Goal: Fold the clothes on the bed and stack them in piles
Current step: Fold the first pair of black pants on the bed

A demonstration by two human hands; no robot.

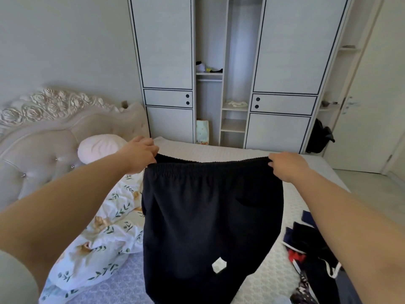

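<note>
A pair of black trousers point(208, 216) with an elastic waistband hangs in the air over the bed point(252, 279), stretched wide at the waist. My left hand point(140, 154) grips the left end of the waistband. My right hand point(287, 165) grips the right end. A small white label shows low on the fabric. The legs drop out of view at the bottom. A heap of unfolded dark, red and patterned clothes point(311, 264) lies on the mattress at the lower right, partly behind my right forearm.
A crumpled floral quilt point(105, 233) lies on the left of the bed, with a pink pillow point(98, 148) by the padded headboard point(43, 137). A white wardrobe point(230, 73) with open shelves stands beyond the bed. A black bag point(317, 137) sits near the door.
</note>
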